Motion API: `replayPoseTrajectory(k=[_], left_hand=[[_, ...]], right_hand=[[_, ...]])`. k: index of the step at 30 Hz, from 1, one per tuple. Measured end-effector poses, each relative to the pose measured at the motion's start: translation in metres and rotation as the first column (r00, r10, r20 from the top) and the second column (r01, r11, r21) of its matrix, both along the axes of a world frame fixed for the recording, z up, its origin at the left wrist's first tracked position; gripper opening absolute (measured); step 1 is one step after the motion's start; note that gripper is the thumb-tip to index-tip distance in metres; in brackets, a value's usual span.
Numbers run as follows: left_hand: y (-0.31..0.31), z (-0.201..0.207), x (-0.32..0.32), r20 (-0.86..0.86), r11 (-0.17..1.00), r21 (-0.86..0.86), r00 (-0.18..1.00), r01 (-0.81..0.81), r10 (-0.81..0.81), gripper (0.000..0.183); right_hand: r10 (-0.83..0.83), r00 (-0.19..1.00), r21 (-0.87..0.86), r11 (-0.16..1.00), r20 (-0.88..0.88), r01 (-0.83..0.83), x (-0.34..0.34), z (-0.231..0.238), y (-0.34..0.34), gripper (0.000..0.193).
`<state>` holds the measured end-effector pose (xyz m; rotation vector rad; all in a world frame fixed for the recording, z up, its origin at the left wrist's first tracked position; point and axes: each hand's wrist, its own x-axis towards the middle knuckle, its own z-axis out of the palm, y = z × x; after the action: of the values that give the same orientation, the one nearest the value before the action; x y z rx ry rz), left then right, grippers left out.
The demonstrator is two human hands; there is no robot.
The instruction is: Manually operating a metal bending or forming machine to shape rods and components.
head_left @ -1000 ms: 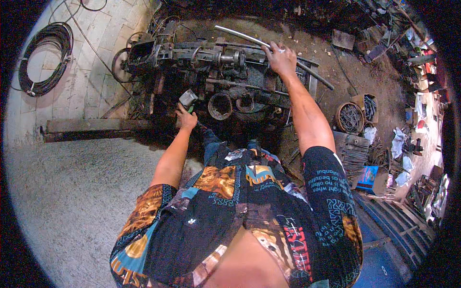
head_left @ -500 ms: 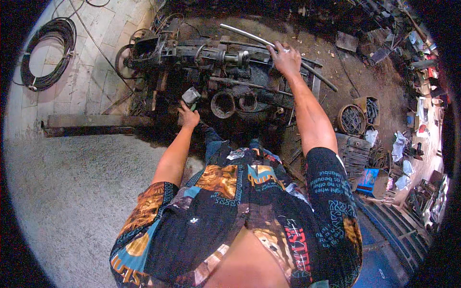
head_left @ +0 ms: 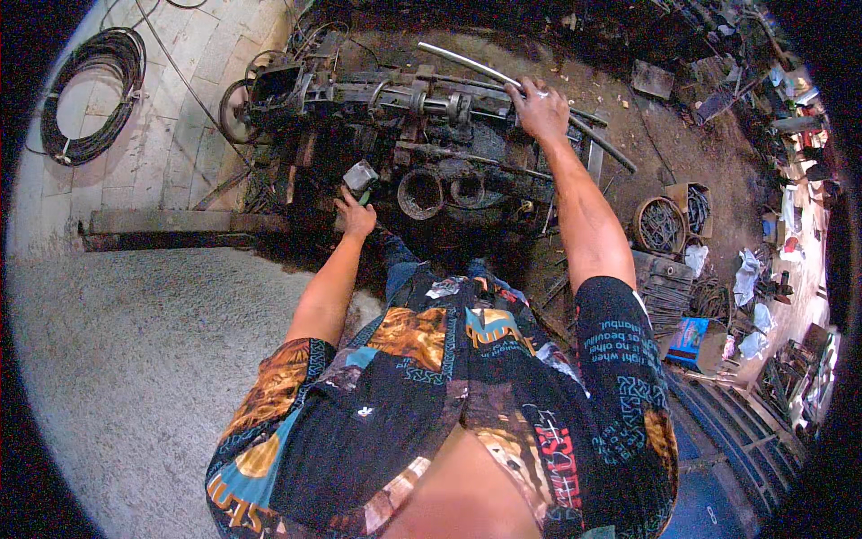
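My right hand (head_left: 542, 111) is closed over a long metal rod (head_left: 462, 61), which slants across the far side of a dark, greasy machine (head_left: 395, 97). The rod's pale end points to the far left, and its darker end runs past my hand toward the near right. Lower and to the left, my left hand (head_left: 356, 216) grips a tool with a grey, block-shaped head (head_left: 360, 175) and a greenish handle. That tool is held at the machine's near side, left of two round, open cylinders. The fingers partly hide its handle.
A beam (head_left: 180, 221) lies left of the machine. Beyond it is a coil of black cable (head_left: 56, 108) on the paved floor. To the right stand a round basket of metal pieces (head_left: 660, 225), a blue box (head_left: 690, 341) and a blue slatted frame (head_left: 736, 440).
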<state>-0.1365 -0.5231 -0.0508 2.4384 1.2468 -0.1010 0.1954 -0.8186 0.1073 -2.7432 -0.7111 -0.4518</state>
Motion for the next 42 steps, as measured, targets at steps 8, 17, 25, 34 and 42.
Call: replayPoseTrajectory(k=[8, 17, 25, 34, 42], left_hand=[[0.004, -0.003, -0.001, -0.077, 0.998, -0.008, 0.995, -0.065, 0.065, 0.089], [-0.004, 0.015, 0.004, -0.047, 0.992, -0.097, 0.996, -0.086, 0.082, 0.091], [0.012, -0.016, -0.005, -0.054, 1.000, 0.005, 0.999, -0.005, 0.005, 0.090], [0.002, -0.003, 0.002, -0.078, 1.000, -0.009, 0.997, -0.014, 0.014, 0.089], [0.007, -0.010, -0.003, -0.055, 0.999, 0.037, 0.998, 0.027, -0.025, 0.090]], right_hand=[[-0.011, 1.000, -0.010, 1.000, 0.025, 0.011, -0.004, 0.008, 0.002, 0.043], [0.002, 1.000, 0.005, 1.000, 0.001, -0.002, -0.001, 0.002, -0.001, 0.047], [-0.030, 0.999, -0.022, 0.999, -0.043, 0.030, -0.001, 0.002, -0.002, 0.049], [-0.041, 0.996, -0.057, 0.998, -0.079, 0.037, -0.002, 0.002, -0.005, 0.053], [-0.021, 0.997, -0.043, 0.999, -0.070, 0.018, -0.002, 0.006, -0.003, 0.054]])
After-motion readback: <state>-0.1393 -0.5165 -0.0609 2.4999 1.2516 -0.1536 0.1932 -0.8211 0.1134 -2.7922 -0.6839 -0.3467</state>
